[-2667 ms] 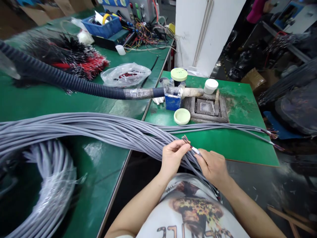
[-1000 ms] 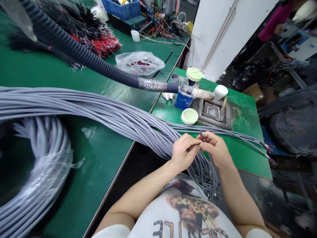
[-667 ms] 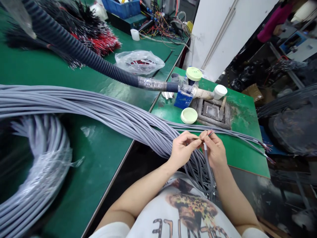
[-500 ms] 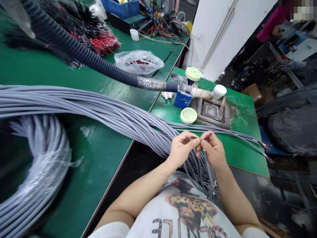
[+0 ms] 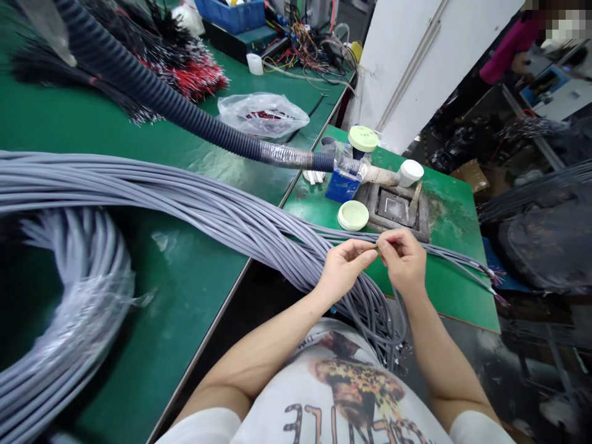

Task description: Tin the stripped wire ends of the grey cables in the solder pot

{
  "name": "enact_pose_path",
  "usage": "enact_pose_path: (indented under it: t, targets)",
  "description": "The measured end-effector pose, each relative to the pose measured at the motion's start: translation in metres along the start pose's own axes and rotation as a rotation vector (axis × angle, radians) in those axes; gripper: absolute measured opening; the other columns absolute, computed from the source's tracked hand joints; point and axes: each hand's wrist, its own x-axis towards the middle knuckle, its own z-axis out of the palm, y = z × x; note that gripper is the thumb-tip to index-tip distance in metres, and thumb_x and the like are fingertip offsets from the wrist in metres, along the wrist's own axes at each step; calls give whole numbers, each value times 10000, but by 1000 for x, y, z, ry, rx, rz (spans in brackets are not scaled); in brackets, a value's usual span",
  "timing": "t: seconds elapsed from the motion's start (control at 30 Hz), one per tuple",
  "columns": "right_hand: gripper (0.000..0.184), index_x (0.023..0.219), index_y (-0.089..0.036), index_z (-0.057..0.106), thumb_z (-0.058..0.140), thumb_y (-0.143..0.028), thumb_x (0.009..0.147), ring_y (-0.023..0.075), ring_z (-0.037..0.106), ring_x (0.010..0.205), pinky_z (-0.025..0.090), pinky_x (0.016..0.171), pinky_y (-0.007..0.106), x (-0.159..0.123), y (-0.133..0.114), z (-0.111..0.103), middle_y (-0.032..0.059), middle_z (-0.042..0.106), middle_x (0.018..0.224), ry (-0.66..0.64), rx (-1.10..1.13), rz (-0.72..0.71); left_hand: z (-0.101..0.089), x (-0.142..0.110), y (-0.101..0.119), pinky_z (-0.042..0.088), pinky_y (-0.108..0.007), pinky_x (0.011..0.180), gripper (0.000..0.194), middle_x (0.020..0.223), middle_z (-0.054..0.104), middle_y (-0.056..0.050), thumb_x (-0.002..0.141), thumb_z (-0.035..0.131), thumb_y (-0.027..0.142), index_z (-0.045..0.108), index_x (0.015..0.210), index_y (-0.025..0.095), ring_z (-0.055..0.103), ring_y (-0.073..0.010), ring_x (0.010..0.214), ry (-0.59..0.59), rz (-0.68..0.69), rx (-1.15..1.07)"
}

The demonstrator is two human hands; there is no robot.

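In front of my chest, my left hand (image 5: 345,268) and my right hand (image 5: 403,262) meet fingertip to fingertip, both pinched closed. A grey cable (image 5: 400,308) hangs below my right hand, which grips its end; the fingers hide most of the stripped end. My left thumb and forefinger pinch the thin wires at that end, of which hardly anything shows. Under and beside my hands runs a thick bundle of grey cables (image 5: 259,228), crossing from the far left and drooping over the table edge. Several cable ends with bared coloured wires (image 5: 497,277) lie to the right.
A solder pot (image 5: 395,206) stands on the small green table (image 5: 457,293), with a ribbed hose (image 5: 194,123) reaching to it. Around it are a pale lidless round tub (image 5: 353,216), a white cup (image 5: 411,172) and a blue box (image 5: 342,186). A wrapped cable coil (image 5: 87,320) lies left.
My right hand has turned and moved slightly up, hiding the red and dark wires that showed before. The grey cable below it has swung right. My left hand stays nearly in place.
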Motion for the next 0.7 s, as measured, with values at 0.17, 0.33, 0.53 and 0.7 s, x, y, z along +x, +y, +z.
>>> enact_pose_path:
  t: [0.17,0.33,0.53,0.7]
  targets:
    - [130,774,-211,544,610,-313,818,118,483,538,383,524,253,49,4,-4,-30,523,616,-149,-137,46,-25,-2,0,457,-280,673,355,780,667,-25,820,645,290,614,1156,180,572,-132,683,16,395,533]
    - [119,723,-193,557,608,-290,769,128,490,568,355,546,247,97,27,5,-24,535,599,-332,-401,28,-51,-4,-16,433,-332,730,210,828,701,-47,863,570,210,627,1064,189,603,-169,760,42,742,967]
    - [97,673,-178,582,611,-239,743,122,480,577,304,558,244,119,38,21,-16,554,593,-455,-696,-24,-56,-2,-25,396,-334,732,157,821,714,-32,853,568,174,621,1000,190,624,-160,774,-39,867,1148]
    - [66,675,-181,623,628,-221,727,137,499,592,286,563,253,127,34,31,0,585,620,-539,-845,-9,-56,-1,-24,390,-331,737,152,815,710,-25,859,550,175,622,991,197,625,-154,779,-52,875,1149]
